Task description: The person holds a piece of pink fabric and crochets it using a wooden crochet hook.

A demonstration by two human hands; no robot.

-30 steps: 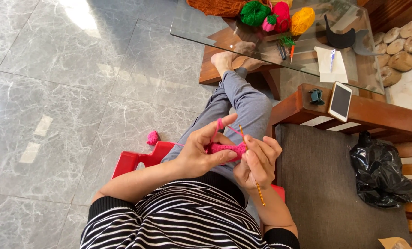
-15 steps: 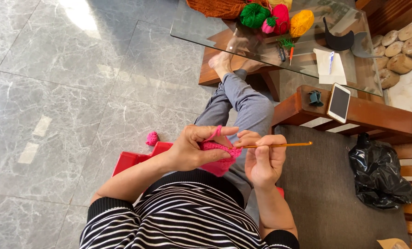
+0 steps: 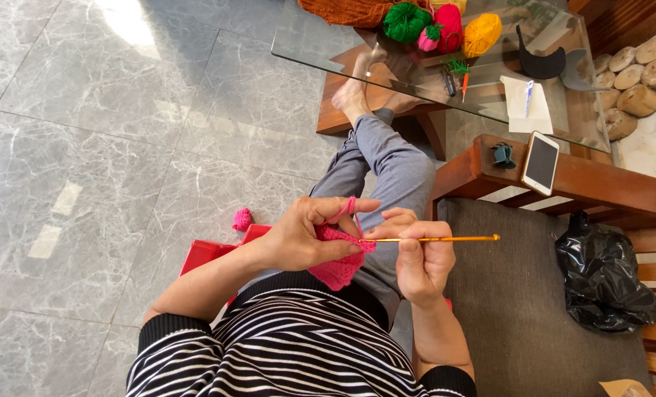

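Observation:
My left hand (image 3: 306,237) pinches a pink crocheted piece (image 3: 337,266) over my lap, with pink yarn looped over its raised index finger. My right hand (image 3: 418,254) grips a thin golden crochet hook (image 3: 445,238) that lies level, its tip at the edge of the pink piece and its tail pointing right. Both hands sit close together above my grey trouser legs (image 3: 394,165). A small pink yarn ball (image 3: 242,219) lies on the floor to the left.
A glass-topped table (image 3: 320,51) ahead carries green, pink and yellow yarn balls (image 3: 445,26), paper and a dark cap. A phone (image 3: 541,162) rests on the wooden armrest. A black plastic bag (image 3: 607,272) lies on the grey seat cushion. A red box (image 3: 206,254) stands by my left side.
The hook swung from pointing down to lying level, pointing right. My hands stayed over my lap, the left still holding the pink piece.

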